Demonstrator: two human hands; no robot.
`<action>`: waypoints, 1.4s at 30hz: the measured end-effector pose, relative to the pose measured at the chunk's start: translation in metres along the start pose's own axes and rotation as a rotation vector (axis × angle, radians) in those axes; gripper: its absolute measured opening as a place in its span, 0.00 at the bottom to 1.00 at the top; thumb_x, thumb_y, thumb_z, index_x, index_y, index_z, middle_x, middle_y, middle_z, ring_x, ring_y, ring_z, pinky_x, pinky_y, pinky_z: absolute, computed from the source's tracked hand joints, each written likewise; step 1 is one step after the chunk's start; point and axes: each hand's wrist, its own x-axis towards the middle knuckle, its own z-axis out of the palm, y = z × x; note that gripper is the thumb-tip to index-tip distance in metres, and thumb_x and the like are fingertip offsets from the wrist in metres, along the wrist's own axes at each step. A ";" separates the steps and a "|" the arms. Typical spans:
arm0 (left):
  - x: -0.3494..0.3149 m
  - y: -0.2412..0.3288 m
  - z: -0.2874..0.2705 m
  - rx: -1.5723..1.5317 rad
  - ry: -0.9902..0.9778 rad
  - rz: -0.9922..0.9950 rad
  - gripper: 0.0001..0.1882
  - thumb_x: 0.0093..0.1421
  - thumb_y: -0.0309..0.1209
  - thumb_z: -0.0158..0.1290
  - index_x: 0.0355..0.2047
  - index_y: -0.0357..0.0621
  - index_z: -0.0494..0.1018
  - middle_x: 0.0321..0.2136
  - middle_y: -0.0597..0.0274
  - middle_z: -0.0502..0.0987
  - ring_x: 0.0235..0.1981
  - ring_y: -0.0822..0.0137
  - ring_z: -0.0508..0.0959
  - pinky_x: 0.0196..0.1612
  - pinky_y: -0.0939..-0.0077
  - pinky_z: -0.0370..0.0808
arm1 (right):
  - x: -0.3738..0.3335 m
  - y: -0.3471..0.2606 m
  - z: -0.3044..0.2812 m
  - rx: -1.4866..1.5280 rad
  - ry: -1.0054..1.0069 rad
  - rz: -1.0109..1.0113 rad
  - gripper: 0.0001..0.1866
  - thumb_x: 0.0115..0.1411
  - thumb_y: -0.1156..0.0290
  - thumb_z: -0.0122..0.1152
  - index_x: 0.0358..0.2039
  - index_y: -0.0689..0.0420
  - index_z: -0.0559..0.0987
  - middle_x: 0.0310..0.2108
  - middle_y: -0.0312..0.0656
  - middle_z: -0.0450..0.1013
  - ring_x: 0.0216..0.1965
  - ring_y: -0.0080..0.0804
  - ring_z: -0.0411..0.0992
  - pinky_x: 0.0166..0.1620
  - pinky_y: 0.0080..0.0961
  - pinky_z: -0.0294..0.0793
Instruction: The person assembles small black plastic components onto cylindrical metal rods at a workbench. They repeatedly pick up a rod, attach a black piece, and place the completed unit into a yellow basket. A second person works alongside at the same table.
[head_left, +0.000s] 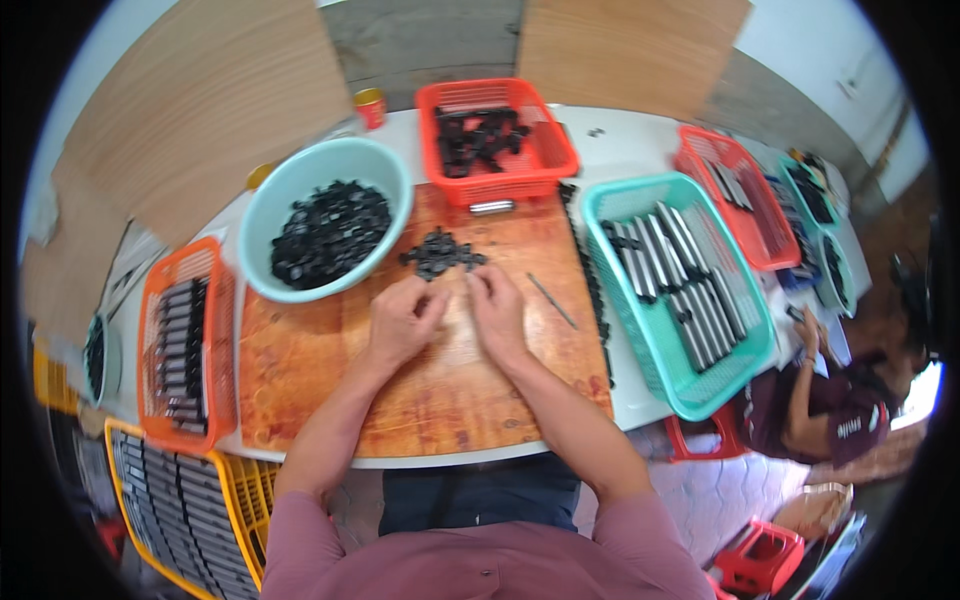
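Over a wooden board [330, 390], my left hand [408, 318] is closed, its fingers curled in toward the middle. Beside it, a small gap away, my right hand [497, 308] has thumb and fingers pinched together. Whatever either hand holds is too small or too hidden to make out. Just beyond the fingertips lies a loose pile of small black parts [438, 252]. To the right of my right hand, a thin dark green rod [552, 300] rests slantwise on the board.
A pale blue basin [262, 215] of black parts stands at the left. Red [545, 150], orange [226, 370] and green [660, 395] baskets surround the board; the green one holds silver-and-black tubes [700, 315]. A co-worker's hand [812, 330] works at the far right.
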 end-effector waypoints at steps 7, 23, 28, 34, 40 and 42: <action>-0.006 -0.021 0.006 0.051 -0.020 0.006 0.15 0.57 0.31 0.66 0.23 0.41 0.70 0.16 0.57 0.73 0.18 0.59 0.75 0.23 0.65 0.70 | 0.000 -0.003 0.000 -0.017 -0.019 -0.029 0.07 0.65 0.72 0.62 0.37 0.63 0.77 0.31 0.46 0.74 0.30 0.35 0.74 0.36 0.31 0.74; -0.001 -0.017 0.005 -0.139 0.046 0.028 0.05 0.64 0.25 0.57 0.40 0.39 0.78 0.26 0.52 0.78 0.26 0.55 0.79 0.31 0.65 0.74 | 0.008 -0.106 -0.237 -1.056 0.009 -0.079 0.08 0.60 0.70 0.65 0.37 0.61 0.82 0.33 0.49 0.81 0.34 0.42 0.81 0.41 0.36 0.79; -0.002 -0.026 0.007 -0.160 0.061 0.075 0.06 0.66 0.26 0.57 0.41 0.39 0.77 0.29 0.52 0.80 0.29 0.55 0.81 0.33 0.67 0.76 | -0.002 -0.060 -0.318 -1.517 -0.211 0.406 0.14 0.54 0.65 0.66 0.39 0.58 0.83 0.38 0.55 0.81 0.44 0.56 0.80 0.48 0.48 0.78; -0.008 -0.023 0.004 -0.194 -0.045 -0.122 0.15 0.59 0.28 0.64 0.45 0.42 0.76 0.23 0.61 0.73 0.21 0.70 0.73 0.26 0.74 0.71 | -0.008 -0.041 -0.325 -1.440 -0.252 0.439 0.16 0.50 0.64 0.70 0.37 0.60 0.83 0.37 0.55 0.81 0.43 0.54 0.80 0.49 0.46 0.78; -0.007 -0.016 0.003 -0.186 -0.029 -0.029 0.14 0.60 0.26 0.63 0.45 0.42 0.76 0.23 0.59 0.74 0.21 0.67 0.75 0.25 0.72 0.72 | -0.004 -0.032 -0.316 -1.458 -0.286 0.472 0.18 0.48 0.63 0.72 0.35 0.62 0.83 0.36 0.58 0.81 0.41 0.55 0.80 0.48 0.46 0.79; -0.007 -0.011 0.001 -0.179 -0.028 -0.006 0.13 0.60 0.26 0.63 0.45 0.41 0.77 0.23 0.58 0.74 0.21 0.65 0.75 0.26 0.71 0.73 | -0.005 -0.036 -0.316 -1.495 -0.276 0.463 0.17 0.48 0.63 0.70 0.35 0.62 0.83 0.35 0.59 0.81 0.41 0.56 0.80 0.48 0.47 0.79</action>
